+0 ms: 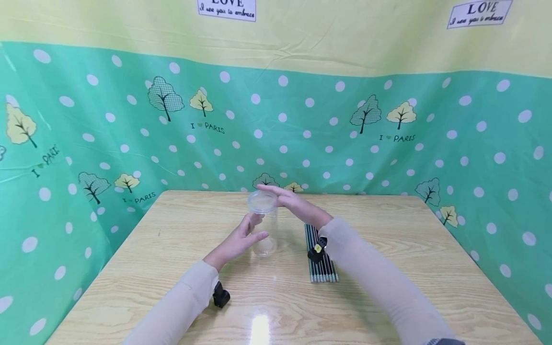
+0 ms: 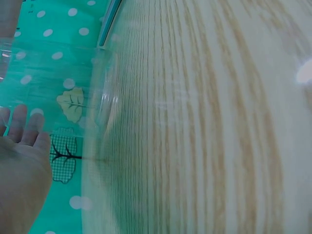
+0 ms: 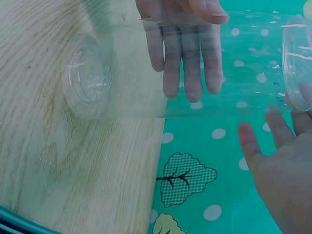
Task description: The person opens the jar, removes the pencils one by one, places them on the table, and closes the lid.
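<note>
A clear plastic jar, its round lid on top, stands upright near the middle of the table. My left hand is at its left side, thumb toward the near side. Through the clear wall in the right wrist view, the left hand's fingers show straight and spread behind the jar. Up at the lid, my right hand reaches across from the right, fingers extended along the far rim. In the right wrist view the right hand has its fingertips close by the lid.
A row of dark pencils with pale ends lies right of the jar, partly under my right forearm. The wooden table ends at a green dotted curtain. A black wrist camera hangs below the left sleeve.
</note>
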Available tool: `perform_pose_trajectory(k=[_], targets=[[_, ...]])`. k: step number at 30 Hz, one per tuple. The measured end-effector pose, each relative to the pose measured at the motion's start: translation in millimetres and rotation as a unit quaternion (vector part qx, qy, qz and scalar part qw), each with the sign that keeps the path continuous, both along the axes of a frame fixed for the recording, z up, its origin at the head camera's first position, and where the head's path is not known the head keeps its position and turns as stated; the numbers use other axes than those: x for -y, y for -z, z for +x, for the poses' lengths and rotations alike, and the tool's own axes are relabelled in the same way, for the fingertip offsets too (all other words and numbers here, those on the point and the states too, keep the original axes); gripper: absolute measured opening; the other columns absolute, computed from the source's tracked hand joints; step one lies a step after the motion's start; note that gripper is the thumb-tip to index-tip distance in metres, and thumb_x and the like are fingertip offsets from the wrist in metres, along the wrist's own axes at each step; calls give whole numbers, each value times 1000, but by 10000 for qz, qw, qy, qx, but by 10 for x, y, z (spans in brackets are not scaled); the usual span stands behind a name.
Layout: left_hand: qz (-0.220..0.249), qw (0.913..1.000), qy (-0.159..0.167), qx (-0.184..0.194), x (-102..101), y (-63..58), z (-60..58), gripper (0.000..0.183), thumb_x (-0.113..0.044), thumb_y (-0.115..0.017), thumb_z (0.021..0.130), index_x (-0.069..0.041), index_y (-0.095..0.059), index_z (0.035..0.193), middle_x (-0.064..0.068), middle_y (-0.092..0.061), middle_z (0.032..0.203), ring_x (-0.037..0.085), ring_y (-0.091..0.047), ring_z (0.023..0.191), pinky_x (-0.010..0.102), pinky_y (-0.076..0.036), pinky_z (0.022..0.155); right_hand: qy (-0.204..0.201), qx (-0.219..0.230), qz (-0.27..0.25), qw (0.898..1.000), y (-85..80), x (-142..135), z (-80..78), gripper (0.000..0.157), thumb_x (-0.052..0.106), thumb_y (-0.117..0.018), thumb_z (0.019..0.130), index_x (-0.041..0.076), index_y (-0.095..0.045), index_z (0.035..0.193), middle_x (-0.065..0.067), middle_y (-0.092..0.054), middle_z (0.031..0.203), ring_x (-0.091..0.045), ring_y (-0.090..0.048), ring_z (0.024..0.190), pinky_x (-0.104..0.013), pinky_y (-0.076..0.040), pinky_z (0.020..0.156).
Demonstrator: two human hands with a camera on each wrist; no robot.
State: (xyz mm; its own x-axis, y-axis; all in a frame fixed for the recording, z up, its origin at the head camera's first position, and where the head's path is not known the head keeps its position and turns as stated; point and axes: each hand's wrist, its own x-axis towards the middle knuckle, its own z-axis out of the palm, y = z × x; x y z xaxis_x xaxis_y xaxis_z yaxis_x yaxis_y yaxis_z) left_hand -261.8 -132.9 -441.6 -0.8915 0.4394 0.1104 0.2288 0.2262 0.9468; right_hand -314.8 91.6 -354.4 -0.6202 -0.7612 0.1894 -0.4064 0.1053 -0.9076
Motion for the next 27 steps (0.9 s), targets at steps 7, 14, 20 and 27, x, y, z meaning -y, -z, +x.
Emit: perform_pose_trajectory(k=[7,14,20,27], targets=[[25,10000,2,5,6,4,-6,78,-35,-64,100,-28,-13,159,8,-23,164,27,-20,150,60,-17,117,60,129,14,9999,-8,-43,23,55,23,-45,102,25,-37,156,9,-32,160,-13,-29,145,-58,-23,116],[-22,10000,-20,1,5,-2,0,78,-37,-64,99,-28,-15,159,9,-24,163,29,-20,150,61,-18,117,352,6,6,9994,-3,-62,73,57,27,-56,101,23,-39,155,3,-37,157,-18,-34,143,-52,-34,112],[0,10000,-62,-3,8,16,-6,78,-37,-64,99,-29,-14,159,11,-25,162,30,-21,149,61,-19,117,970,-288,212,9946,22,-28,125,60,32,-66,98,21,-43,152,0,-47,145,-25,-49,130,-47,-48,101],[63,10000,8,-65,12,23,-11,79,-34,-63,101,-28,-11,160,11,-23,163,33,-20,149,63,-17,116,1605,-616,265,9848,13,24,200,61,36,-74,91,21,-50,145,0,-51,139,-23,-48,126,-49,-43,105]])
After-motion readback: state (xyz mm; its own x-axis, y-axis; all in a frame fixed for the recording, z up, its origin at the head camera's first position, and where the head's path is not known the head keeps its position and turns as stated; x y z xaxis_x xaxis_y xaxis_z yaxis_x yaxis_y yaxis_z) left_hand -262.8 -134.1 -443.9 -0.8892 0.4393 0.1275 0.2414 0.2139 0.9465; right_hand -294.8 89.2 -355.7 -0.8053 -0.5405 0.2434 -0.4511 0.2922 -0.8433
